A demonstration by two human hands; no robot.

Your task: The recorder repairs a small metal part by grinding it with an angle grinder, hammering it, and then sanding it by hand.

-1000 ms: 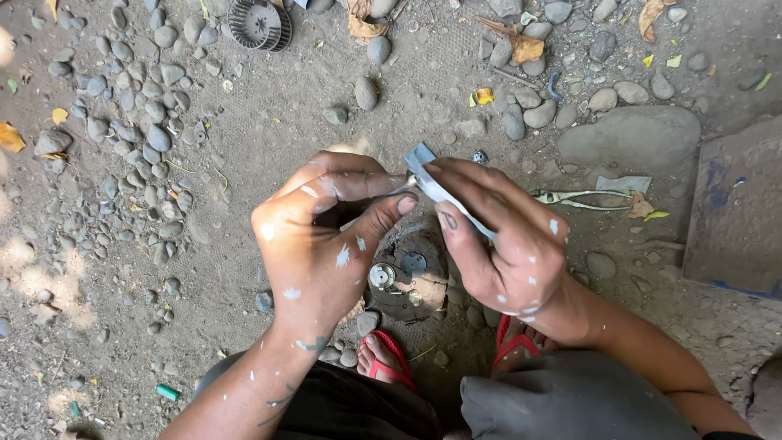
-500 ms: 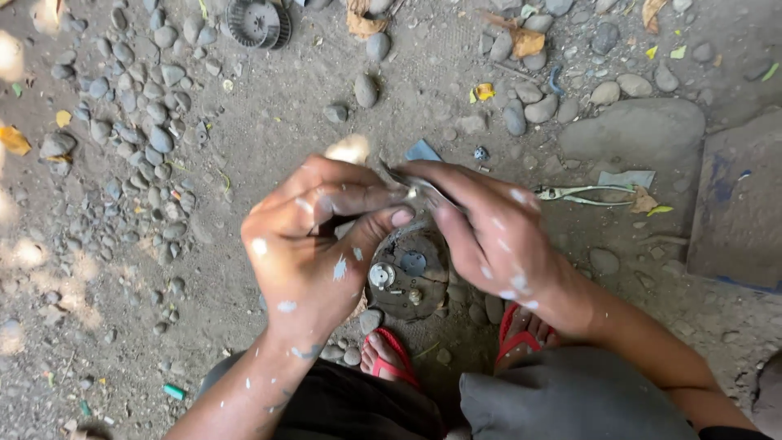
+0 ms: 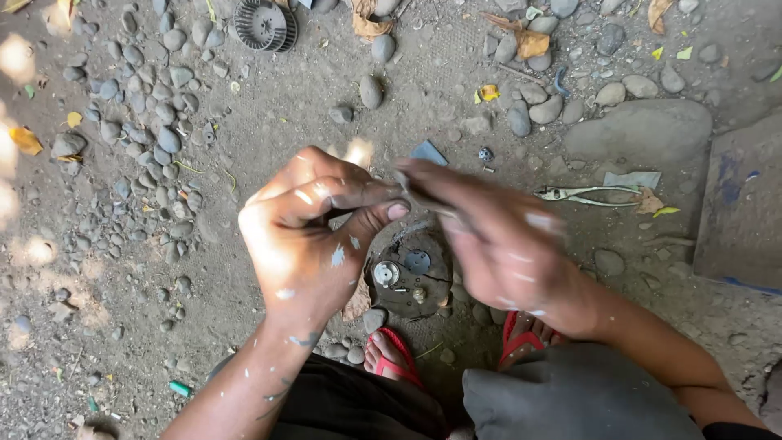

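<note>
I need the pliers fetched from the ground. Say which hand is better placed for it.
Right, probably. The pliers lie on the dirt beyond the right hand, on its side; the left hand sits farther off. Both hands are pinching a small, blurred piece.

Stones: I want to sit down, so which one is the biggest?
The flat grey stone just above the pliers; it dwarfs the pebbles around it.
</note>
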